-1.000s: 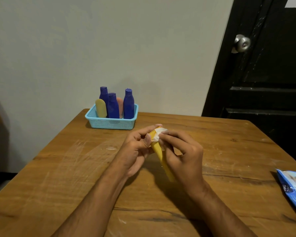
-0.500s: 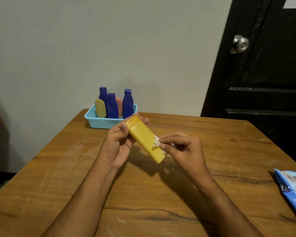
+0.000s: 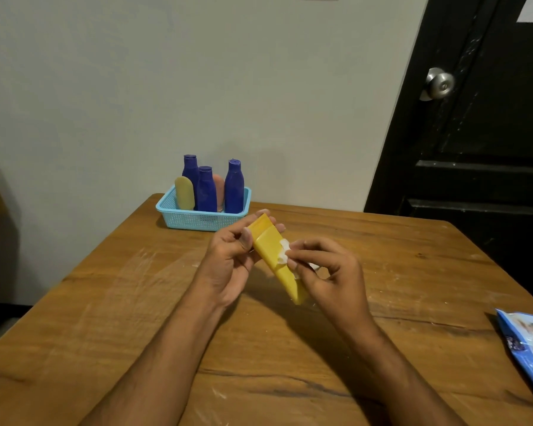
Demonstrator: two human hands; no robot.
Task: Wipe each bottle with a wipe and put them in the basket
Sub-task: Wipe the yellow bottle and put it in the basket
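Fingers (image 3: 302, 253) of the right hand (image 3: 333, 278) pinch a small crumpled white wipe (image 3: 284, 250) and press it on the flat side of the long yellow plastic bottle (image 3: 274, 256). The left hand (image 3: 231, 259) has its fingers closed around the cap end of that bottle and holds it up above the brown wooden tabletop (image 3: 105, 302). The bottle slants, with its cap toward 11 o'clock and its bottom toward 5 o'clock. A moment ago the wipe was down near the bottom end. Now it sits higher, near the middle, so the rubbing is moving up toward the cap. I think this bottle is nearly clean and can go in with the others soon. The light blue plastic basket with little holes (image 3: 202, 219) waits at 11 o'clock from the hands, near the far edge of the tabletop by the wall. It already holds three dark blue bottles (image 3: 206, 192), a pale yellow one (image 3: 184, 193) and a pink one (image 3: 219, 187) standing up, so it looks quite full. The best gap seems to be at its right end. Between the hands and the basket the tabletop is bare, so the way is open. A blue wipe packet (image 3: 530, 342) lies at 4 o'clock, right by the right edge, well apart from the hands.
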